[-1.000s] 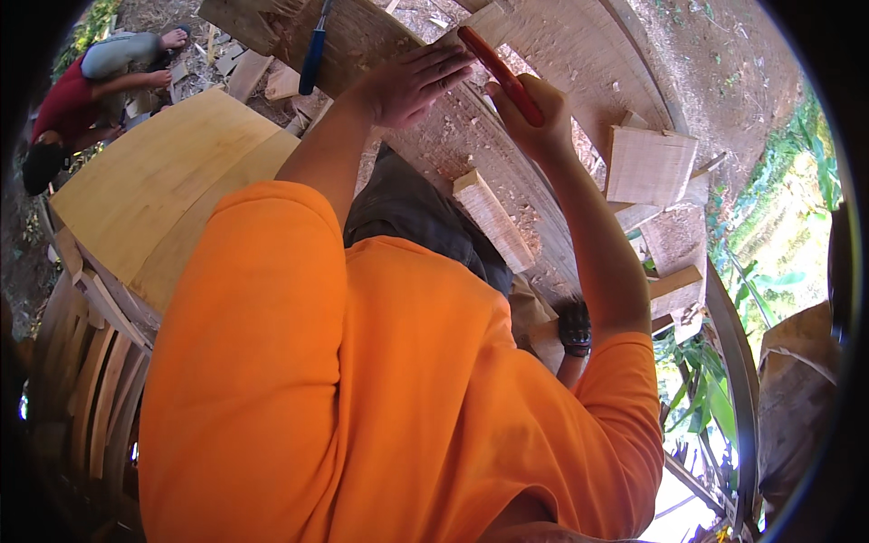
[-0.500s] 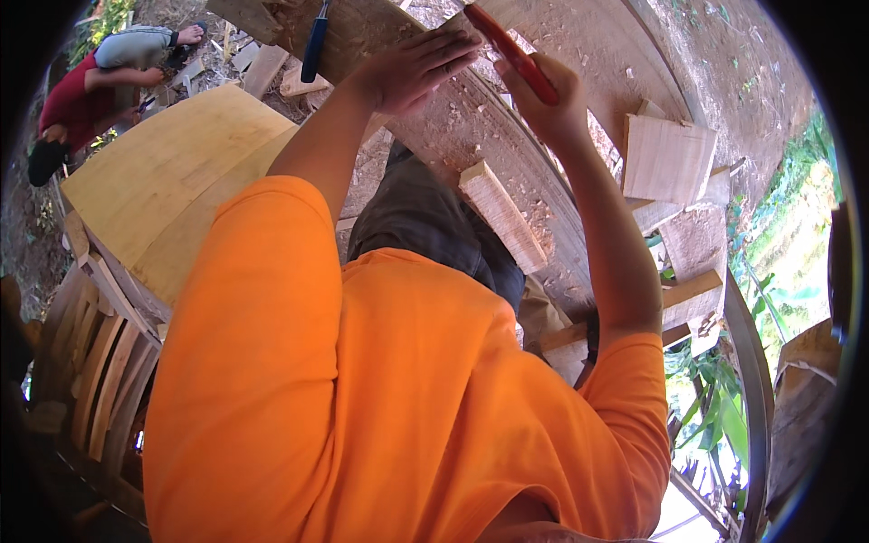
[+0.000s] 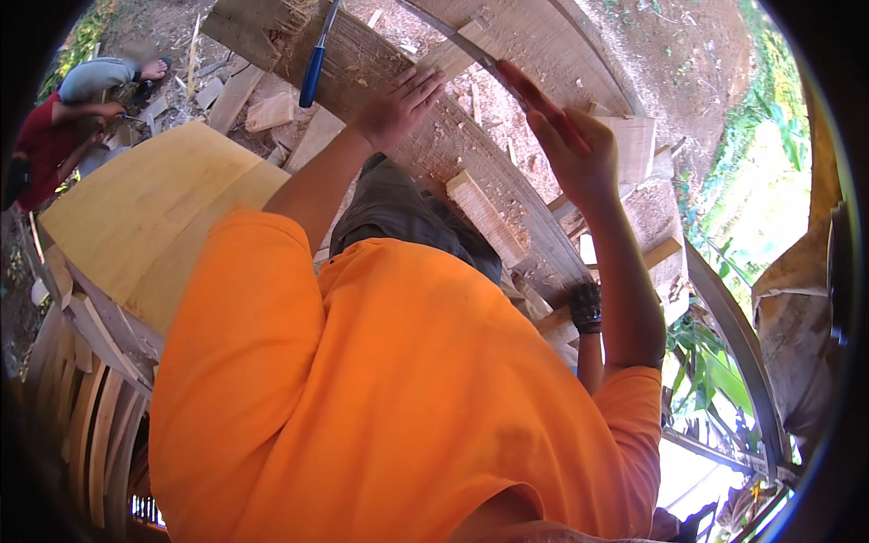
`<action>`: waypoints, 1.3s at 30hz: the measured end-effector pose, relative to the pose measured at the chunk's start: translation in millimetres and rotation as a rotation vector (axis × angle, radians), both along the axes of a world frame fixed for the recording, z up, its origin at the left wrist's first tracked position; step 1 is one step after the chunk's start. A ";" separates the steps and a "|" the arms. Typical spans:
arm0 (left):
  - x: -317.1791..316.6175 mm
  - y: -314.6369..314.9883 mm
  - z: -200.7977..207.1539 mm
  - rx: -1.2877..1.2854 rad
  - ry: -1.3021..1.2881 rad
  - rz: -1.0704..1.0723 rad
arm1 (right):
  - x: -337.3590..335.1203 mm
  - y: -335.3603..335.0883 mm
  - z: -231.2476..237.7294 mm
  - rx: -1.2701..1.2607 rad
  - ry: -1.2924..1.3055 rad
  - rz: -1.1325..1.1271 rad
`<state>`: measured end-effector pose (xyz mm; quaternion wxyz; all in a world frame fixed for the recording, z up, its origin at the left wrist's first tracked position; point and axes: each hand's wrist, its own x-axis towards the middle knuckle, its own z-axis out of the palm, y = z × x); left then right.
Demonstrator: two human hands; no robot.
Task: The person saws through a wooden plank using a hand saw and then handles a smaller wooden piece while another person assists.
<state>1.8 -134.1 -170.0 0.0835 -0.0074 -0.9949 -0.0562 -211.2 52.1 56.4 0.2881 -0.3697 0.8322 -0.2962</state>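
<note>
My right hand [image 3: 579, 158] is closed around the red handle of a narrow-bladed tool [image 3: 552, 113], its metal blade pointing up and left. The blade's tip is by a short pale piece of wood [image 3: 457, 50] at the far edge of a long brown plank [image 3: 362, 68]. My left hand [image 3: 398, 113] lies over the plank, fingers stretched out together, fingertips at the near end of that pale piece. Whether they press on it, I cannot tell. A blue-handled tool with a metal shaft [image 3: 313, 77] lies on the plank left of my left hand.
A short wood block [image 3: 486, 217] rests on the plank, among shavings. Left stands a broad yellowish wooden panel [image 3: 154, 208], with curved slats [image 3: 100, 425] below. A person in a red shirt [image 3: 41, 145] crouches far left. A dark-covered limb [image 3: 585, 306] shows beside my right forearm.
My right hand has moved right and down with the red-handled tool, away from my left hand. My left hand has shifted left and down, and the pale wood piece now shows between them.
</note>
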 end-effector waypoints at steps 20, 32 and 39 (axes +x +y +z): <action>0.8 -6.5 -1.8 0.245 0.052 -0.017 | 13.7 -14.6 77.8 0.260 0.070 0.021; -1.1 -11.0 -0.5 0.253 0.027 -0.025 | 1.5 -3.2 79.2 0.255 -0.059 -0.052; -2.7 -12.2 1.9 0.240 0.019 -0.029 | 3.3 -14.4 58.2 0.238 -0.090 -0.052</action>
